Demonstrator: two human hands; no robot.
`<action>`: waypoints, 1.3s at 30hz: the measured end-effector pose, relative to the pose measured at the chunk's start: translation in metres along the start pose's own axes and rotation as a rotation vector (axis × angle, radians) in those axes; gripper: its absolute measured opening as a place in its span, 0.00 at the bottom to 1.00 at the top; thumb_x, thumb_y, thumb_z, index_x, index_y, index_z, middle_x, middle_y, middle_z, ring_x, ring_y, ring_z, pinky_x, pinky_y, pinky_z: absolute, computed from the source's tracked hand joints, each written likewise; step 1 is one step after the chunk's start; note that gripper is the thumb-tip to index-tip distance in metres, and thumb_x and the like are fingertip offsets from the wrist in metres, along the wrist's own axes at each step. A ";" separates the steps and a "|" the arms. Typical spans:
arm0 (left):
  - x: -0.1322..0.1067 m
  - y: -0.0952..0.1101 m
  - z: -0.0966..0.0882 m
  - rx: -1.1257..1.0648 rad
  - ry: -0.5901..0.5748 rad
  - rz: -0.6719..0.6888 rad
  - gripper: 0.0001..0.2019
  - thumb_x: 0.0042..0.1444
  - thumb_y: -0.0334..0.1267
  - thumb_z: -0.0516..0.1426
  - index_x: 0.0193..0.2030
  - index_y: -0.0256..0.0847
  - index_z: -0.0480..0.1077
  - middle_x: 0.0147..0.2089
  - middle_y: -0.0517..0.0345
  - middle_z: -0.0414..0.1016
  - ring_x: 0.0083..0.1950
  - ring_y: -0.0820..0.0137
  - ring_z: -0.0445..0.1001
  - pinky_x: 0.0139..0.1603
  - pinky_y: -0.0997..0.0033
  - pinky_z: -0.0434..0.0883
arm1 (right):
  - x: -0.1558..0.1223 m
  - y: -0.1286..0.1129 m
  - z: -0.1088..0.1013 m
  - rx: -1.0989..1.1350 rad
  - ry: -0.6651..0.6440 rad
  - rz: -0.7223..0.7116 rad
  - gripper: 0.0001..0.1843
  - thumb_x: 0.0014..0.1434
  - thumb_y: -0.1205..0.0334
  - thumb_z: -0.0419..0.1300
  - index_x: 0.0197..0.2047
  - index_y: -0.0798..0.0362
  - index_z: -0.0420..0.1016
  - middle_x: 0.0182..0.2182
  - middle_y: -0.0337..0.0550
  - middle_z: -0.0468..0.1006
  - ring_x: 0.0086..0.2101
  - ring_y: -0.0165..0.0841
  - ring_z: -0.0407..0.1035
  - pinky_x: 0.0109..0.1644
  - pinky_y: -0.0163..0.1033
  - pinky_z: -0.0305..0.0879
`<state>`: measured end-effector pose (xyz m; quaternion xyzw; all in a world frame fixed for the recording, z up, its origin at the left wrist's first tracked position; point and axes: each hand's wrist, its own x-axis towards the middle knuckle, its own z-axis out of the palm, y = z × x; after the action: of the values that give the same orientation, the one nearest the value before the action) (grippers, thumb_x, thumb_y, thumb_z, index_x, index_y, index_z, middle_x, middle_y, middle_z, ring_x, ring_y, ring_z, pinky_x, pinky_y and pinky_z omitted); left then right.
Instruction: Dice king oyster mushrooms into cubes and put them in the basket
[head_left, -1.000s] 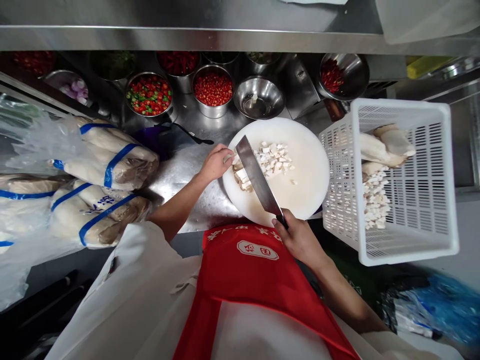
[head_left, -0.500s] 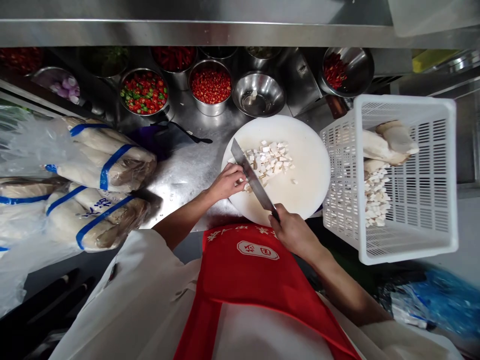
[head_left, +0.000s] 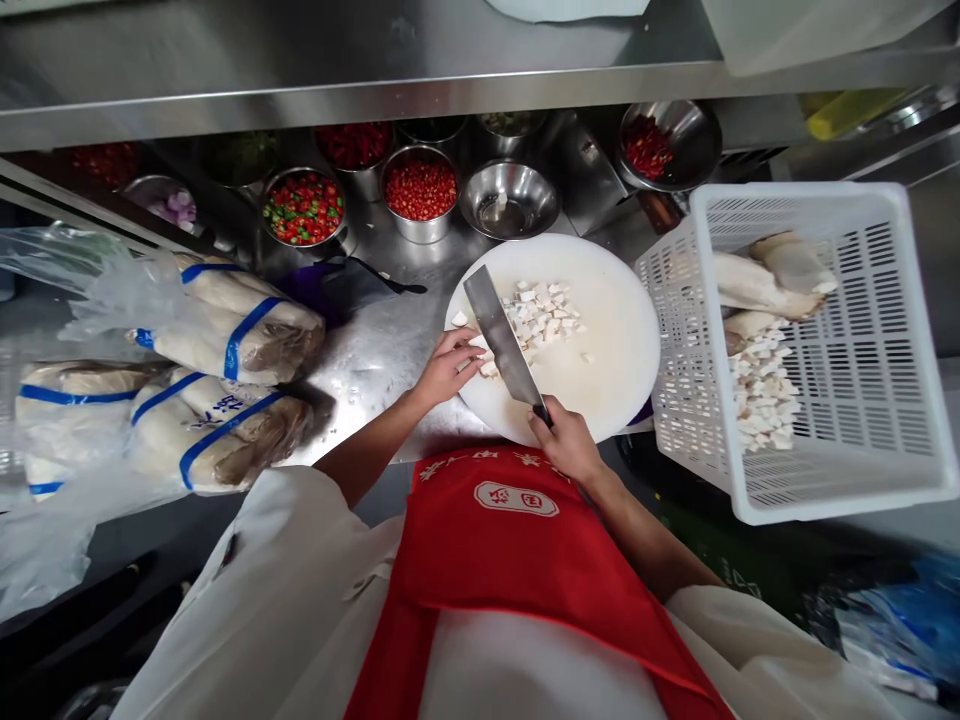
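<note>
My right hand (head_left: 568, 437) is closed round the dark handle of a cleaver (head_left: 501, 335), whose broad blade slants up and left over a round white cutting board (head_left: 615, 310). My left hand (head_left: 450, 367) lies at the board's left edge, its fingertips curled on a white king oyster mushroom piece (head_left: 480, 343) just left of the blade. The fingers partly hide that piece. On the blade's right side sits a heap of diced mushroom (head_left: 546, 312).
A white plastic basket (head_left: 832, 500) at the right holds whole mushrooms (head_left: 757, 280) and diced pieces. Bagged mushrooms (head_left: 232, 425) lie at the left. Behind the board stand a steel bowl (head_left: 510, 200) and pots of chopped chillies (head_left: 420, 190), under a steel shelf edge (head_left: 360, 95).
The cleaver has tilted, so more of its flat side shows. My left fingers are slightly less curled. The whole view has shifted a little.
</note>
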<state>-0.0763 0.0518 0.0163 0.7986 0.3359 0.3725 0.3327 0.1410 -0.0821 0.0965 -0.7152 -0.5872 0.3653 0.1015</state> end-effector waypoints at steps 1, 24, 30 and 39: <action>0.000 0.000 0.000 0.007 0.012 -0.010 0.07 0.63 0.40 0.58 0.45 0.44 0.74 0.54 0.50 0.69 0.59 0.65 0.67 0.58 0.60 0.70 | -0.004 -0.002 -0.001 0.000 0.012 0.001 0.17 0.65 0.50 0.49 0.48 0.51 0.70 0.30 0.44 0.80 0.30 0.40 0.74 0.34 0.39 0.65; 0.007 -0.010 0.011 0.102 -0.031 -0.057 0.05 0.53 0.30 0.60 0.31 0.42 0.68 0.39 0.57 0.67 0.47 0.68 0.68 0.50 0.65 0.69 | -0.013 -0.050 -0.035 -0.283 -0.268 0.024 0.09 0.68 0.60 0.47 0.46 0.52 0.65 0.31 0.48 0.79 0.32 0.42 0.74 0.32 0.39 0.50; 0.001 -0.013 0.019 0.107 0.015 -0.081 0.05 0.53 0.30 0.60 0.31 0.42 0.67 0.42 0.56 0.66 0.49 0.68 0.67 0.53 0.65 0.69 | -0.003 -0.044 -0.010 -0.288 -0.230 0.064 0.10 0.67 0.61 0.48 0.48 0.54 0.64 0.31 0.49 0.80 0.31 0.40 0.73 0.33 0.39 0.51; 0.002 0.001 0.024 0.244 -0.131 -0.040 0.11 0.62 0.39 0.57 0.50 0.42 0.71 0.57 0.48 0.66 0.59 0.62 0.65 0.61 0.58 0.67 | -0.004 0.003 0.003 0.246 -0.054 0.116 0.10 0.62 0.51 0.52 0.38 0.47 0.65 0.20 0.34 0.70 0.22 0.35 0.69 0.28 0.37 0.60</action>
<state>-0.0555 0.0459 0.0053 0.8487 0.3723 0.2692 0.2619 0.1414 -0.0880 0.0943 -0.7201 -0.4983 0.4586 0.1513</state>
